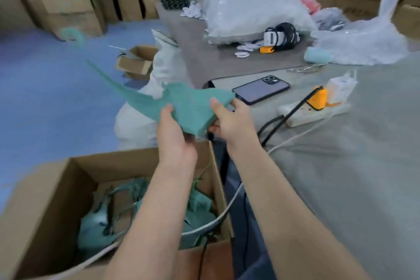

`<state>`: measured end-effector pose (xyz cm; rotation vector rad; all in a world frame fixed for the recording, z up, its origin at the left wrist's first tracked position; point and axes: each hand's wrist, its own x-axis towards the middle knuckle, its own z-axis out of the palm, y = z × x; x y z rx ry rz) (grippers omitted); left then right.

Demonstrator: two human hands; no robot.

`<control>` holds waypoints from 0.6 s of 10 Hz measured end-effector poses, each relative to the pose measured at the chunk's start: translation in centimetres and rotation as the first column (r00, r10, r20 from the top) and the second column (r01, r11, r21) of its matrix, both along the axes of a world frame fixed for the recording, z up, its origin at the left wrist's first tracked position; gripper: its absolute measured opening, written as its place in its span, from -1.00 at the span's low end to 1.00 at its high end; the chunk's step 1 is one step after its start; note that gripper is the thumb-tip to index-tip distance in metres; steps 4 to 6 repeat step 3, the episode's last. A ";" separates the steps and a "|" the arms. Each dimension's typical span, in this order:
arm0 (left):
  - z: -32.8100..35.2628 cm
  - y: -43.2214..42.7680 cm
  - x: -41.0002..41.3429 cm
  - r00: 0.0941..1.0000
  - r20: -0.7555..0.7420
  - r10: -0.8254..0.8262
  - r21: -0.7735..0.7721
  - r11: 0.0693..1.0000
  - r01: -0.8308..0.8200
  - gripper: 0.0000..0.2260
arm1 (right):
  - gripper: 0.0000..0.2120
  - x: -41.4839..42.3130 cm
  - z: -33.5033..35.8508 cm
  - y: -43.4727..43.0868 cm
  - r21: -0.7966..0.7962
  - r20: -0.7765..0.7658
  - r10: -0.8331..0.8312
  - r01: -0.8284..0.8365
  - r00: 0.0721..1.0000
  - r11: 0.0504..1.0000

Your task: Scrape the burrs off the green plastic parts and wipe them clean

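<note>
A person holds one green plastic part [193, 107] in the air with both hands, above an open cardboard box [45, 200] and beside the grey felt-covered surface [341, 166]. The part is matte teal, broad and flat where it is gripped, and it narrows into a long, thin curved tail that sweeps up and to the left; motion blur softens its edges. The left hand [175, 138] has its grip closed on the part's lower edge, thumb on top and fingers curled beneath. The right hand [229, 116] pinches the part's right end, thumb laid across the top face and fingers tucked under. Inside the box lie more teal parts [100, 225], tangled together, with a white cable [204, 225] draped across them. On the surface rest a dark smartphone [261, 93] lying face down, a white power strip [316, 113] with an orange plug, and crinkled clear plastic bags [245, 2]. No writing can be read
</note>
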<state>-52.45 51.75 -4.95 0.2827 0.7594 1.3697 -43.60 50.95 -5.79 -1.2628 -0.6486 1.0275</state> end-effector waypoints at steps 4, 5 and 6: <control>-9.1 0.8 -2.3 0.963 -0.054 -0.265 -0.542 0.817 0.195 -0.68 | -0.41 -2.5 -8.3 0.6 -0.400 0.434 0.276 -0.092 0.857 0.912; -9.1 0.8 -2.3 0.963 -0.054 -0.265 -0.542 0.817 0.195 -0.68 | -0.41 -2.5 -8.3 0.6 -0.400 0.434 0.276 -0.092 0.857 0.912; -9.1 0.8 -2.3 0.963 -0.054 -0.265 -0.542 0.817 0.195 -0.68 | -0.41 -2.5 -8.3 0.6 -0.400 0.434 0.276 -0.092 0.857 0.912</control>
